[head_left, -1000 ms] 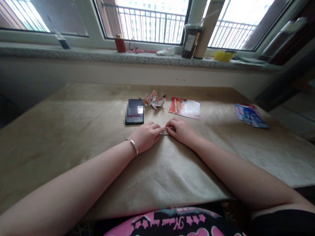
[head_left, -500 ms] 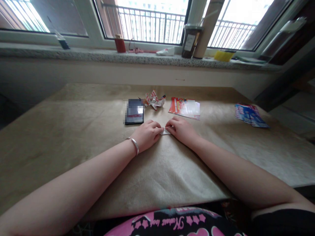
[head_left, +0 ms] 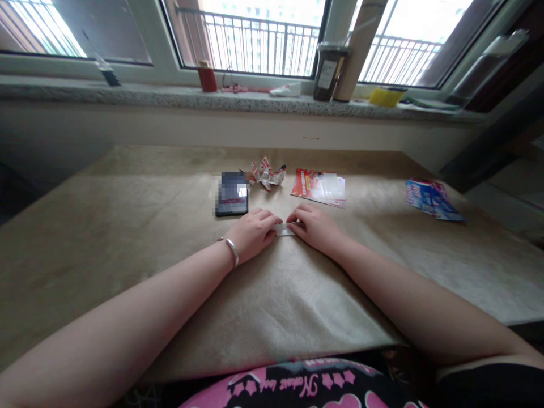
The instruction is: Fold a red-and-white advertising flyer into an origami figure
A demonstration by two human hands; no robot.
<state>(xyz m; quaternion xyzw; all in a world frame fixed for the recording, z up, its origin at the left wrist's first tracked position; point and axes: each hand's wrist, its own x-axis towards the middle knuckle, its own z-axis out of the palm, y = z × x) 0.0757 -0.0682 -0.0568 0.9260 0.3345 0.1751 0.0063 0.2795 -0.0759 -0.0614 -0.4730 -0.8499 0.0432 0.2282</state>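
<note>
My left hand [head_left: 251, 233] and my right hand [head_left: 315, 226] rest side by side on the beige table [head_left: 127, 226]. Their curled fingers pinch a small white piece of paper [head_left: 284, 229] between them, pressed flat against the table. A silver bracelet [head_left: 232, 250] circles my left wrist. Most of the paper is hidden under my fingers.
A dark phone [head_left: 232, 194] lies just beyond my left hand. A crumpled red-and-white folded paper [head_left: 267, 173] and flat red-and-white sheets [head_left: 321, 186] lie farther back. Blue printed sheets [head_left: 430, 198] sit at the right. The windowsill [head_left: 170, 97] holds a red cup [head_left: 208, 76], a dark jar [head_left: 328, 72] and a yellow object [head_left: 386, 97].
My hands have drawn slightly apart, showing a little more of the white paper between the fingertips. Nothing else has moved.
</note>
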